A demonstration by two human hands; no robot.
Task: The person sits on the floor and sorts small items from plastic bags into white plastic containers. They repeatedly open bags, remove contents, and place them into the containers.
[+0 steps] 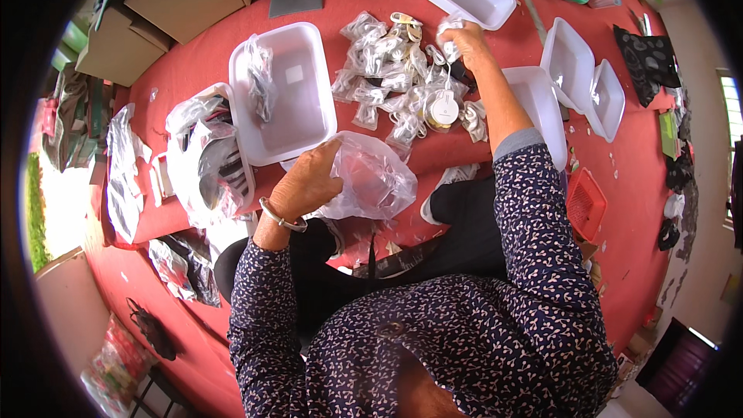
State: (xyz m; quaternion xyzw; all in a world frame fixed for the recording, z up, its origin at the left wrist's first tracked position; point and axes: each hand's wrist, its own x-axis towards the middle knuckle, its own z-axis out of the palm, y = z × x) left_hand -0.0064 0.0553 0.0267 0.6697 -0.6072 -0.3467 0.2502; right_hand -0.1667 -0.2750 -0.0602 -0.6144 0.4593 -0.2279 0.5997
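Note:
My left hand [308, 183] is closed on the rim of a clear plastic bag [375, 174], which hangs open above my lap. At the far side of a pile of bagged white cables [383, 81], my right hand [468, 44] grips a small bagged white cable [450, 27]. A round white disc with a cord [443, 108] lies at the pile's near right edge. Left of the pile stands a white plastic tub [290, 128]. One clear-wrapped grey item [261, 81] rests along its left side.
A bag-lined tub [249, 159] with wrapped dark items stands at the left. Another white tub [495, 11] is at the back, with more tubs [569, 62] at the right. A red basket [586, 203] sits near my right arm. Cardboard boxes [186, 0] stand back left.

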